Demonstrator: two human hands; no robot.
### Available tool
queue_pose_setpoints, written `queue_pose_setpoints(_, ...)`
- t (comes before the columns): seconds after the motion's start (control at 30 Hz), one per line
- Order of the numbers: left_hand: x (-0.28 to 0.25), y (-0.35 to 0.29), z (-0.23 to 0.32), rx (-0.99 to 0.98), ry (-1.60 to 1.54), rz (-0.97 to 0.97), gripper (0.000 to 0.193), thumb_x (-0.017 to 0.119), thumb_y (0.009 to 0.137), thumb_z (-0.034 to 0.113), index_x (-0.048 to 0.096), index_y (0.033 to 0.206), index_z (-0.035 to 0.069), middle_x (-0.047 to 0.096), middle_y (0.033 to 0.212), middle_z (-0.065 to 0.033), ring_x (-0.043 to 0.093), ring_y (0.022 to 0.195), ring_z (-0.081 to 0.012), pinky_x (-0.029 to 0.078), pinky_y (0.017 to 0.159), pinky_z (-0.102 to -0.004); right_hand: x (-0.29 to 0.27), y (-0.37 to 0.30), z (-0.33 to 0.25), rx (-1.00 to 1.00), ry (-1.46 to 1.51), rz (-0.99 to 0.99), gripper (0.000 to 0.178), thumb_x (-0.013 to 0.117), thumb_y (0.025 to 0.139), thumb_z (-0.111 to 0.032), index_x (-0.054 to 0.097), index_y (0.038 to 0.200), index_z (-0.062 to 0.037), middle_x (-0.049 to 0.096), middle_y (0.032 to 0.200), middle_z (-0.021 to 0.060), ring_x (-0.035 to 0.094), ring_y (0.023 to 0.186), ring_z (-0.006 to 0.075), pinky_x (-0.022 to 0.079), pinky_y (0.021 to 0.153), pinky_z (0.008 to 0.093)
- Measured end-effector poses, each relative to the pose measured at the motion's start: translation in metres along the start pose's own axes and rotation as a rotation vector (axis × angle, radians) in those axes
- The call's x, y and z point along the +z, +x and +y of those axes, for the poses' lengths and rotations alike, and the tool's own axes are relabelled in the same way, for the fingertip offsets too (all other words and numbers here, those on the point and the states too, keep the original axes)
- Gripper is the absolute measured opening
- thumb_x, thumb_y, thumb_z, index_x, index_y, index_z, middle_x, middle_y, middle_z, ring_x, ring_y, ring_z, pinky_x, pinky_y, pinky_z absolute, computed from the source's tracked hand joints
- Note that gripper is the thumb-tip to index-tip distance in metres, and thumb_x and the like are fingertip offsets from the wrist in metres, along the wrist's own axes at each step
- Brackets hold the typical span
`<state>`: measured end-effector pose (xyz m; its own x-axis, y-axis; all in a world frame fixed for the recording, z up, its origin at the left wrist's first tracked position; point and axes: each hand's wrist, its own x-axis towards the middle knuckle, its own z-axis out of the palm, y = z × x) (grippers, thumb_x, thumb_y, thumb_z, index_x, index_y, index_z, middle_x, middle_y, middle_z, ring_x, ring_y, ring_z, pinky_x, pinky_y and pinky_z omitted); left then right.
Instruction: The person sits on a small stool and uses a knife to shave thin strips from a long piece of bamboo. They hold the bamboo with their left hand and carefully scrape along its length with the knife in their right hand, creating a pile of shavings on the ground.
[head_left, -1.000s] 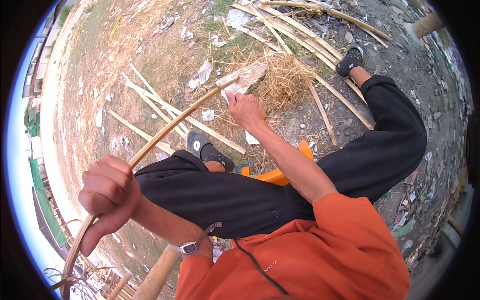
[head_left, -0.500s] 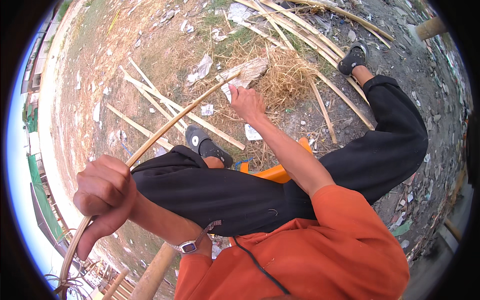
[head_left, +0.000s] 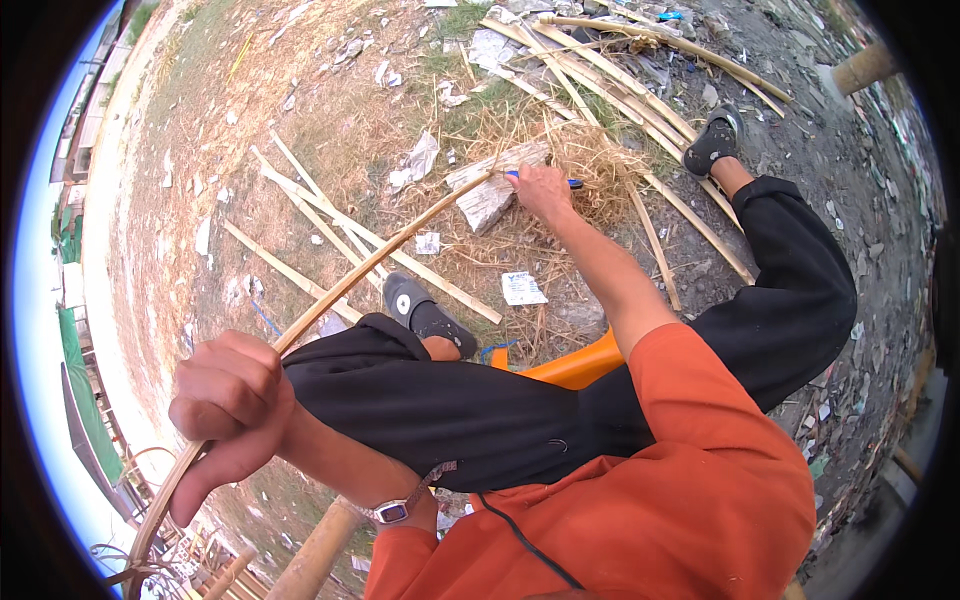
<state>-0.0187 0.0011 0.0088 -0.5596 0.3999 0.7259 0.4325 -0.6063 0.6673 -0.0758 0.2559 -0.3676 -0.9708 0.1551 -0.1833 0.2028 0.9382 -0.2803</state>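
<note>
A long split bamboo strip [head_left: 385, 251] runs from the lower left up to a weathered wooden block [head_left: 488, 203] on the ground, where its far end lies over the block. My left hand [head_left: 228, 395] is closed in a fist around the strip's nearer part. Beside the strip's far end, my right hand [head_left: 543, 190] is closed on a slim blue-handled tool [head_left: 575, 183]. Blue shows on both sides of the fist; the rest of the tool is covered by the fingers or too small to make out.
More bamboo strips [head_left: 345, 215] lie on the littered ground at left, with a larger pile [head_left: 610, 85] at the far right. Dry shavings [head_left: 595, 160] heap beside the block. An orange seat [head_left: 575, 365] shows between my legs. A thick bamboo pole [head_left: 315, 550] is near my left elbow.
My right hand has shifted right, away from the strip's tip, and the blue tool in it now shows. The left hand keeps its grip on the strip. The whole view has shifted slightly.
</note>
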Motion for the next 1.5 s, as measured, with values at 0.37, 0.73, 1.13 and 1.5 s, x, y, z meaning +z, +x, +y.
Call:
queue_pose_setpoints(0.37,0.007,-0.004,0.000,-0.008,-0.036,-0.019,0.070,0.040,0.071,0.078,0.022,0.052,0.013,0.014,0.040,0.0061,0.009,0.032,-0.0048,0.005,0.033,-0.0221,-0.154,-0.104,-0.089,0.079,0.763,-0.187,0.055,0.026,0.094,-0.043,0.057,0.091,0.0020,0.062,0.083,0.0240,0.059,0.084,0.0388,0.044,0.079,0.0475)
queue_pose_setpoints(0.73,0.018,-0.004,0.005,0.036,-0.064,-0.143,0.069,0.044,0.073,0.073,0.023,0.051,0.011,0.020,0.038,0.0058,0.016,0.029,-0.0050,0.009,0.031,-0.0212,-0.161,-0.158,-0.117,0.089,0.679,-0.193,0.042,0.029,0.094,-0.036,0.052,0.097,0.0002,0.058,0.079,0.0299,0.056,0.082,0.0463,0.042,0.073,0.0530)
queue_pose_setpoints(1.13,0.026,0.000,0.001,0.041,-0.076,-0.188,0.069,0.045,0.072,0.073,0.022,0.050,0.011,0.019,0.038,0.0066,0.016,0.029,-0.0051,0.008,0.031,-0.0210,-0.135,-0.165,-0.109,0.031,0.693,-0.053,0.039,0.031,0.094,-0.035,0.053,0.098,-0.0043,0.059,0.069,0.0256,0.058,0.070,0.0448,0.044,0.066,0.0526)
queue_pose_setpoints(1.5,0.024,-0.001,0.001,0.017,-0.038,-0.142,0.067,0.047,0.076,0.069,0.024,0.051,0.011,0.017,0.038,0.0064,0.013,0.029,-0.0052,0.006,0.033,-0.0219,-0.103,-0.161,-0.093,0.165,0.604,-0.050,0.036,0.030,0.094,-0.035,0.050,0.091,-0.0049,0.056,0.063,0.0249,0.057,0.064,0.0436,0.044,0.062,0.0517)
